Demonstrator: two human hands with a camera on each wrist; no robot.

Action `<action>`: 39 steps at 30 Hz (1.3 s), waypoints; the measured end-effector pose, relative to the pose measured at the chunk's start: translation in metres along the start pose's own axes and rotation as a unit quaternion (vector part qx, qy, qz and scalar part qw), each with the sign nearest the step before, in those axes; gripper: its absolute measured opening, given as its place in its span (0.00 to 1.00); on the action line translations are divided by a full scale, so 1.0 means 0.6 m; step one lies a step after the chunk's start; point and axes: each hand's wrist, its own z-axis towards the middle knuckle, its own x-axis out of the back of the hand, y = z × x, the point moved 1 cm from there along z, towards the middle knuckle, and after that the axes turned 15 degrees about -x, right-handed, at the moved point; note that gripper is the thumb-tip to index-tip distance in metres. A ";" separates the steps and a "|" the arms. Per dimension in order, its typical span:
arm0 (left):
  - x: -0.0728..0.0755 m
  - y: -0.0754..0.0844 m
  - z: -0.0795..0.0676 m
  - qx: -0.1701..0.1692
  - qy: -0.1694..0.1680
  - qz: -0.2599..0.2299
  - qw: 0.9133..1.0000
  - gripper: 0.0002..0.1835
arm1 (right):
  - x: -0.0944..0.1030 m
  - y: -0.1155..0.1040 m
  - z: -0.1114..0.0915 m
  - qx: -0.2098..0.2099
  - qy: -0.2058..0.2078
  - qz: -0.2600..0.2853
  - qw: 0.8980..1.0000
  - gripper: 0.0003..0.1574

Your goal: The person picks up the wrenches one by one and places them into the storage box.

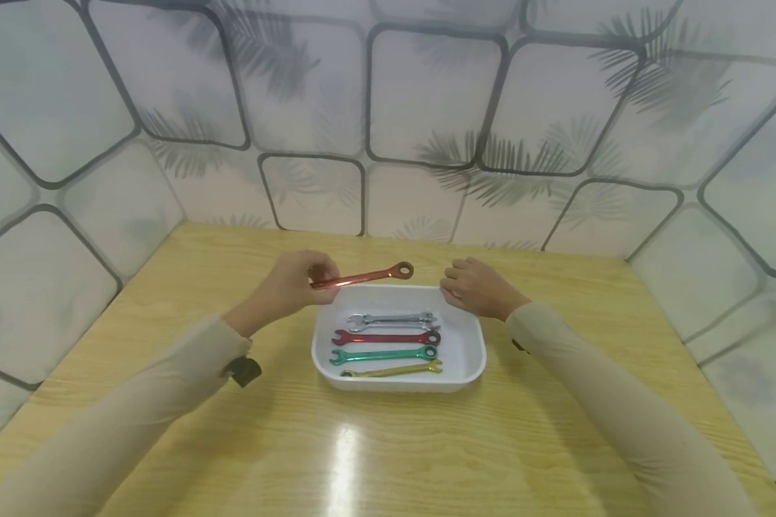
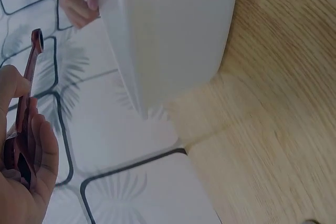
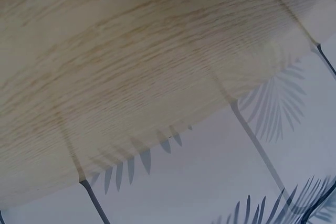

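My left hand [image 1: 300,278] holds a red combination wrench [image 1: 368,277] over the tray's far left corner. Its ring end points right, while the other end lies within the fingers. From the left wrist, the same red wrench [image 2: 30,77] runs up between thumb and fingers. At the far right corner, my right hand [image 1: 480,287] grips the rim of the white tray [image 1: 462,352] with curled fingers. Inside the tray lie silver wrenches [image 1: 394,320], a second red wrench [image 1: 388,337], a green wrench [image 1: 384,355] and a yellow wrench [image 1: 394,370], roughly side by side.
The tray stands on a wood-grain table [image 1: 246,445]. Behind the table and along both sides rise patterned walls [image 1: 427,93] with dark outlines and leaf prints. Only tabletop and wall appear in the right wrist view.
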 end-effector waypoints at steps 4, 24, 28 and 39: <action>-0.019 0.001 0.015 -0.011 -0.024 -0.006 1.000 0.07 | 0.000 0.000 0.000 0.001 0.003 0.001 1.000 0.08; -0.081 -0.016 0.069 -0.039 -0.135 0.009 0.990 0.05 | 0.001 -0.003 0.006 0.015 0.013 0.002 1.000 0.08; -0.090 -0.018 0.074 -0.033 -0.159 0.009 0.987 0.05 | 0.000 -0.003 0.005 0.017 0.018 0.001 1.000 0.08; -0.110 -0.011 0.083 -0.010 -0.224 0.021 0.974 0.05 | -0.004 -0.006 0.003 0.016 0.022 -0.006 1.000 0.08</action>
